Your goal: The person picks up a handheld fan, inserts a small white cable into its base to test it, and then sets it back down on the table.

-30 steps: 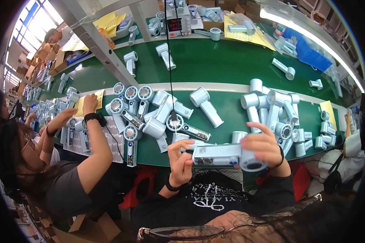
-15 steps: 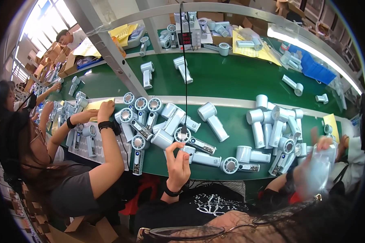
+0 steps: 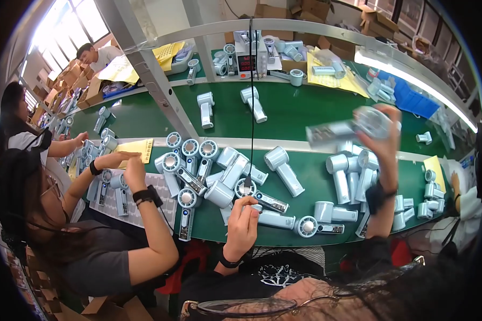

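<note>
My left hand [image 3: 242,229] is low over the front of the green bench, its fingers curled together beside a light-blue handheld fan [image 3: 270,203]. Whatever is between those fingertips is hidden. A black cable [image 3: 251,107] hangs from above, and its dark connector [image 3: 247,182] meets the round head of that fan. My right hand [image 3: 385,131] is raised above the heap on the right, gripping another light-blue handheld fan [image 3: 332,132] by its round head. The handle points left and is blurred by motion. Below it lies a pile of similar fans [image 3: 341,182].
A co-worker's arms [image 3: 154,224] reach over a grey tray [image 3: 158,184] at left. More fans [image 3: 187,198] crowd the bench between us. At the back stand a power supply [image 3: 250,60] and a blue bin [image 3: 415,101]. A metal post [image 3: 166,96] slants behind the bench.
My right hand has swung up and leftward from the lower right, carrying a fan over the pile. My left hand stays beside the cabled fan. The view has shifted slightly.
</note>
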Demonstrator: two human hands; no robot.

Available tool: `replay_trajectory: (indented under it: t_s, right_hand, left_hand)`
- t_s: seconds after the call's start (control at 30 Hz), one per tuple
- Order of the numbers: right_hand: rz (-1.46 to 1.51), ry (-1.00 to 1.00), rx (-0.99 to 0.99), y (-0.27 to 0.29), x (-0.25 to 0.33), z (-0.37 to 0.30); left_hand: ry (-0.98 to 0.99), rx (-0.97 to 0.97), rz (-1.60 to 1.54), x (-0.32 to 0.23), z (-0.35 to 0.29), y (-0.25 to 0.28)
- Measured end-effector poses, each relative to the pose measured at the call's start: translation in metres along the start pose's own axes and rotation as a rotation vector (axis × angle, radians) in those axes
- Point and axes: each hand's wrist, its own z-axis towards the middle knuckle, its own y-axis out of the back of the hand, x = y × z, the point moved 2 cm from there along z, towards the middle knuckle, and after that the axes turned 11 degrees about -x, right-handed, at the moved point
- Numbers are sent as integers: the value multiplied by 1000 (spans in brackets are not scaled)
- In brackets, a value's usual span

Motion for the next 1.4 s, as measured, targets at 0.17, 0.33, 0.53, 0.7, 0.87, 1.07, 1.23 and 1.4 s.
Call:
replay_trajectory:
  t_s: [0.17, 0.33, 0.53, 0.7, 0.87, 1.07, 1.23, 1.4]
  right_hand:
    - [-6, -518, 469, -140, -133, 9]
    - [-217, -490, 664, -238, -219, -7]
    - [-309, -307, 694, -343, -138, -4]
    - [-176, -295, 768, -366, -104, -6]
    - [-144, -201, 789, -314, -47, -3]
    - [491, -568, 591, -192, 20, -19]
    - [1133, -1242, 369, -103, 102, -63]
    - [1504, -1537, 76, -77, 118, -111]
  left_hand:
    - [-56, -4, -17, -6, 3, 10]
    - [-11, 5, -31, -6, 4, 20]
    - [13, -29, -16, -6, 18, 22]
    - [20, -54, -13, -1, 23, 22]
    - [123, 29, -13, 1, 19, 20]
    - [48, 23, -177, 0, 13, -2]
    - [-66, 24, -166, -14, 5, -34]
    - [-168, -26, -122, -30, -6, -64]
